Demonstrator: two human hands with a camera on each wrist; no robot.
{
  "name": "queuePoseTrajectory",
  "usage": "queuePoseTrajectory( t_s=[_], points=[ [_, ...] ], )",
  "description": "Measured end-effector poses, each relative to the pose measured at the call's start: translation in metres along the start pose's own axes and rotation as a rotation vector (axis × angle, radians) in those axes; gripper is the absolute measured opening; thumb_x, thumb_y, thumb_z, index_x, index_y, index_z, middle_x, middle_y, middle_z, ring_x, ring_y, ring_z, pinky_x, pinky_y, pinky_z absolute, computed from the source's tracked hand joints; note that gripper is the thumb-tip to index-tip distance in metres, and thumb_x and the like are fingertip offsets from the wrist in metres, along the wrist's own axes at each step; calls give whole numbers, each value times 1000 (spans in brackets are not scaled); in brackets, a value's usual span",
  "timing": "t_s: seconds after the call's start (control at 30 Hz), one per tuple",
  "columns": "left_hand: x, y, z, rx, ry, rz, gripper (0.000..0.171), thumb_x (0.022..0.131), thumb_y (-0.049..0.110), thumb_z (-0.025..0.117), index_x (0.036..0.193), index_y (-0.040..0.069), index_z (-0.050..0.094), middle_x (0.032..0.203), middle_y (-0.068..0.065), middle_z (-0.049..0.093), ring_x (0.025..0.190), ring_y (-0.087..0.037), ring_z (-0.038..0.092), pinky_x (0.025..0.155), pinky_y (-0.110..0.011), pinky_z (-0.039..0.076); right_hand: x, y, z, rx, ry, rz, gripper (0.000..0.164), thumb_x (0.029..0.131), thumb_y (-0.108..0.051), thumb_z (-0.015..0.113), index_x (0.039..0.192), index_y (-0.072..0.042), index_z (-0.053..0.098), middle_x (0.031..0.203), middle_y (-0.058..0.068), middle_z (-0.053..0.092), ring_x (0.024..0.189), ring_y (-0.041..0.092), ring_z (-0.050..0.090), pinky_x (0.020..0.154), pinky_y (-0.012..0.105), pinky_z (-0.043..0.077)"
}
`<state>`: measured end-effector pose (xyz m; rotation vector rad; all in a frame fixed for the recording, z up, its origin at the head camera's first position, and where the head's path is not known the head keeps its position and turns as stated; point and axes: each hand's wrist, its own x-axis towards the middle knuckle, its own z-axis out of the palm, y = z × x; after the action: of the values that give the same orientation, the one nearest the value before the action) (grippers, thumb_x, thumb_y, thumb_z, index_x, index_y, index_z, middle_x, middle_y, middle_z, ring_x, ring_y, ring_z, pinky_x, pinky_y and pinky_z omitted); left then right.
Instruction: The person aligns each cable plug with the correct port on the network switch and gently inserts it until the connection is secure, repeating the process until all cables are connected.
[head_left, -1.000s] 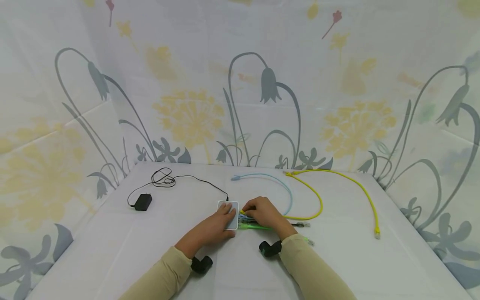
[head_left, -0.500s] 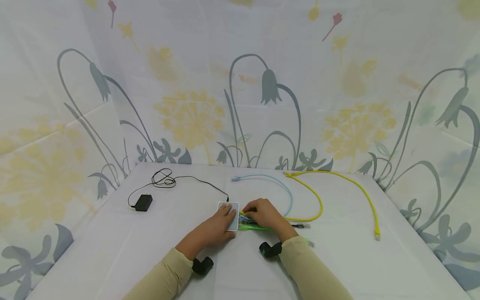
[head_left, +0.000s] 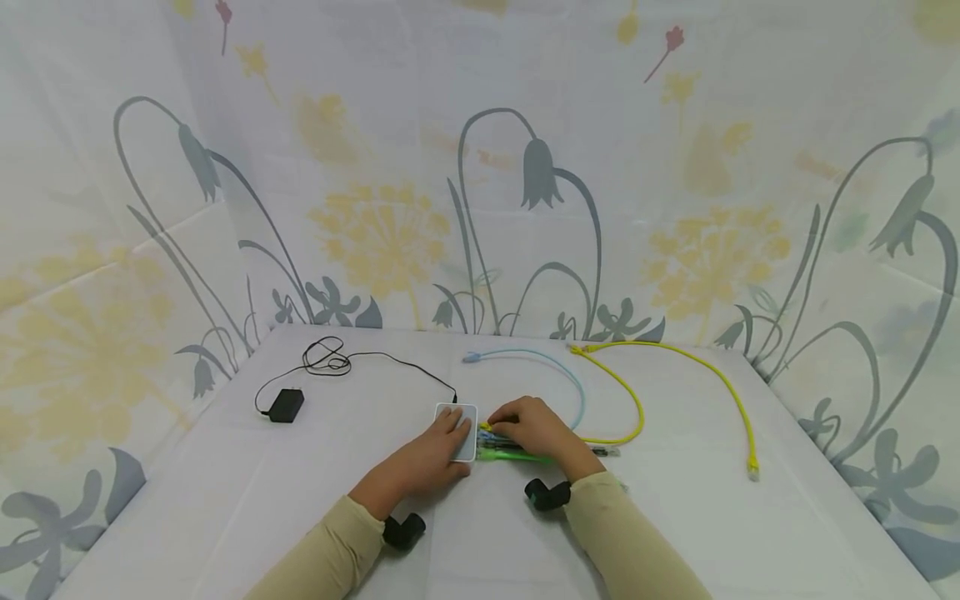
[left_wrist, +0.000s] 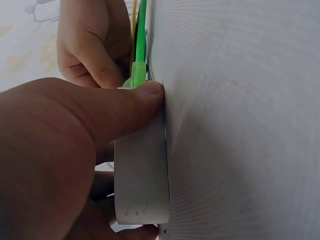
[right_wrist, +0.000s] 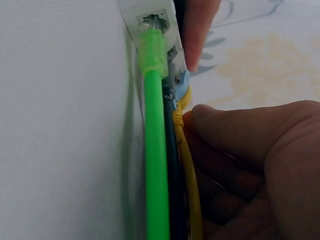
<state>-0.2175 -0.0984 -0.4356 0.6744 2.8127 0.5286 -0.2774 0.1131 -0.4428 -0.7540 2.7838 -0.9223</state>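
Observation:
A small white network switch (head_left: 466,451) lies flat on the table, its ported side facing right. My left hand (head_left: 425,456) grips it, fingers spread over the top and the thumb against its near side (left_wrist: 142,180). Beside the ports, my right hand (head_left: 536,431) pinches a yellow network cable (right_wrist: 187,165) at its plug end. A green cable's plug (right_wrist: 153,52) sits in the nearest port, with a dark cable (right_wrist: 172,150) just beyond it. Past that, a light blue plug (right_wrist: 183,87) shows at the ports, partly covered by the yellow one.
A thin black power cord (head_left: 397,357) runs from the switch's far side to a black adapter (head_left: 287,406) at left. Behind the right hand curves a light blue cable (head_left: 558,363). Another yellow cable (head_left: 720,372) arcs to the right. A patterned cloth (head_left: 480,250) hangs behind the table.
My right hand has shifted slightly to the right, away from the switch, and its sleeve now covers more of the green cable's far end. The left hand and switch stay in place.

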Motion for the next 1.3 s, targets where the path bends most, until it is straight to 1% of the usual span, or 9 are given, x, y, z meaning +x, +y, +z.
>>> queuePoseTrajectory(
  t_s=[0.2, 0.37, 0.53, 0.7, 0.83, 0.9, 1.0, 1.17, 1.3],
  points=[
    [0, 0, 0, -8, 0, 8, 70, 95, 31, 62, 150, 1, 31, 161, -19, 18, 150, -38, 12, 117, -49, 27, -1, 3, -6, 2, -22, 21, 19, 94, -27, 63, 106, -20, 76, 108, -5, 73, 110, 19, 64, 97, 42, 49],
    [0, 0, 2, -7, 0, 9, 70, 95, 32, 62, 150, 1, 31, 160, -19, 18, 150, -38, 12, 117, -48, 26, -4, 8, -13, 22, -30, 32, 18, 94, -28, 64, 104, -20, 76, 104, -5, 73, 104, 16, 65, 91, 40, 52],
    [1, 0, 3, -1, 5, 8, 70, 95, 32, 62, 150, 1, 32, 160, -19, 19, 150, -37, 12, 118, -48, 26, -9, 18, -23, 30, -22, 58, 16, 93, -28, 65, 98, -18, 77, 98, -6, 73, 97, 13, 65, 87, 37, 52],
    [1, -2, 3, 3, 10, 9, 71, 95, 33, 61, 151, 2, 31, 161, -18, 18, 150, -36, 11, 118, -48, 25, -13, 25, -32, 20, -28, 80, 15, 92, -27, 66, 96, -20, 78, 98, -7, 73, 100, 14, 63, 90, 39, 51],
    [1, -3, 4, 0, 9, 8, 71, 95, 34, 61, 151, 2, 31, 161, -18, 17, 150, -36, 11, 118, -49, 25, -17, 28, -39, 29, -52, 113, 15, 93, -29, 65, 97, -22, 77, 102, -7, 72, 105, 16, 62, 93, 41, 50],
    [1, -4, 5, -1, 9, 6, 71, 95, 34, 62, 151, 3, 31, 161, -17, 17, 150, -36, 10, 118, -49, 25, -19, 31, -42, 32, -61, 123, 15, 93, -30, 65, 98, -22, 77, 102, -7, 72, 104, 16, 62, 92, 41, 50],
    [1, -4, 6, 1, 7, 2, 71, 95, 34, 61, 151, 3, 31, 161, -17, 17, 151, -35, 10, 118, -49, 25, -21, 35, -46, 38, -66, 128, 16, 92, -32, 65, 99, -22, 76, 100, -8, 72, 100, 13, 61, 90, 39, 50],
    [0, -3, 5, -4, 6, 1, 71, 95, 33, 62, 151, 3, 31, 161, -17, 17, 151, -36, 11, 118, -49, 25, -26, 38, -51, 55, -74, 123, 19, 93, -31, 64, 101, -19, 76, 93, -8, 71, 87, 10, 60, 82, 34, 50],
    [-1, -2, 4, -14, 9, 6, 70, 95, 32, 62, 151, 3, 31, 161, -17, 18, 150, -36, 11, 118, -50, 25, -30, 38, -57, 66, -74, 131, 20, 93, -30, 63, 102, -16, 76, 91, -5, 72, 84, 10, 61, 79, 35, 50]
  ],
)
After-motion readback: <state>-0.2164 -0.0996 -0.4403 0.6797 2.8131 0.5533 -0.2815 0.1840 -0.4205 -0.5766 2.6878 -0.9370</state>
